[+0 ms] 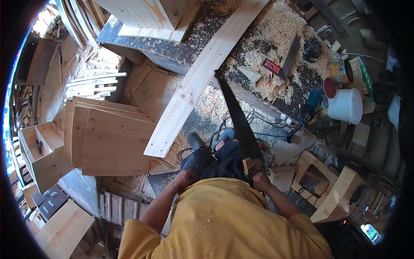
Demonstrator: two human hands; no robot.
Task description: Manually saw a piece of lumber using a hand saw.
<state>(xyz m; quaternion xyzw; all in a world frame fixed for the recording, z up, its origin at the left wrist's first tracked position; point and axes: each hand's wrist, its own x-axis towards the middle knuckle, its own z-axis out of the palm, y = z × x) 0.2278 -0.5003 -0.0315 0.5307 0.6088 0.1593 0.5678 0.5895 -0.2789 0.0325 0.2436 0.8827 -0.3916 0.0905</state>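
Observation:
My right hand [259,179] is closed around the wooden handle of a handsaw [236,116], close to my right hip. The long dark blade slants up and left, its tip meeting the right edge of a pale wooden plank [189,93] in this view; I cannot tell if they touch. That plank lies across the workbench [172,60], its near end jutting out past the bench edge. Against my left thigh rests my left hand [187,178], fingers curled in; whatever they may hold is hidden.
On the bench, wood shavings [280,30] surround a second handsaw [290,58] and a wood offcut [250,74]. A blue power tool [311,103] and white bucket [347,106] stand right. Cables [263,129] cross the floor near my feet. Stacked panels [116,142] lean at left.

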